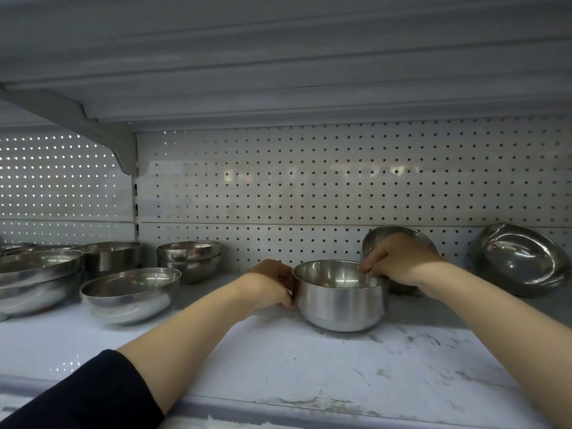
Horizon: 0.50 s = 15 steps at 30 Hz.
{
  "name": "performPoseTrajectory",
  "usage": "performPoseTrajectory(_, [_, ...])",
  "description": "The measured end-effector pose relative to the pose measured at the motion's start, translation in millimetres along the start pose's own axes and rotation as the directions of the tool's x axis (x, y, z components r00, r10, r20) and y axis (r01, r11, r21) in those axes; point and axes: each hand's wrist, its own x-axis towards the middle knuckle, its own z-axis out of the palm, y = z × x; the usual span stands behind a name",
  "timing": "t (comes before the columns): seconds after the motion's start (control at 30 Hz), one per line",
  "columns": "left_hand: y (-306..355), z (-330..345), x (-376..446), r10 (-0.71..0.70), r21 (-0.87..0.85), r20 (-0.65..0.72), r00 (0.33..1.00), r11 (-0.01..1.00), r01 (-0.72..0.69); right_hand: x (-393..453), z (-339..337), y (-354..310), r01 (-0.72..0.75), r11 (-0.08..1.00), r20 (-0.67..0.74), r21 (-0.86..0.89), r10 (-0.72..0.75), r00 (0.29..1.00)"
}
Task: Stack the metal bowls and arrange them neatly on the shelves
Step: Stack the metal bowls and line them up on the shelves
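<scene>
Deep round steel bowl [340, 300] upright on the scuffed white metal shelf [309, 366], left hand [274, 286] curled against its left wall, right hand [399, 261] pinching its right rim, 2 stacked steel bowls [189, 258] well apart at left, tilted shallow steel bowl [523, 258] leaning on the pegboard at right

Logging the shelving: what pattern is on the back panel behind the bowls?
The back panel is pale grey with a regular grid of small holes, clearest in the head view.

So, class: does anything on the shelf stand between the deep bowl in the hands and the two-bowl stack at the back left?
Nothing visible does. The deep bowl is held between the left hand and right hand. The shelf between it and the stack is bare; the shallow bowl lies nearer the front, left of that path.
</scene>
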Motion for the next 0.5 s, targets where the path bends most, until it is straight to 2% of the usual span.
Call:
performPoseTrajectory(0.13, [0,-2,-2,-0.061,-0.024,-0.003,0.998,0.998,0.061,-2,0,-3,-0.018,0.995,-0.003,0.095,0.018,1.0])
performPoseTrajectory(0.3, [6,-21,5,-0.174,-0.004,-0.049,0.984,0.985,0.174,9,9,-24,0.026,0.994,0.015,0.109,-0.028,0.999])
performPoseTrajectory(0.37, [9,-32,13,-0.189,-0.055,-0.159,0.969,0.982,0.182,22,13,-37,0.017,0.984,-0.005,0.176,-0.016,1.0])
performPoseTrajectory(0.43, [5,-42,22,-0.165,-0.19,-0.308,0.937,0.976,0.109,38,18,-52,-0.005,0.979,-0.027,0.204,0.011,1.0])
performPoseTrajectory(0.5, [-3,-47,30,-0.193,-0.348,-0.376,0.906,0.936,0.054,55,26,-65,-0.011,0.974,-0.047,0.226,0.022,0.999])
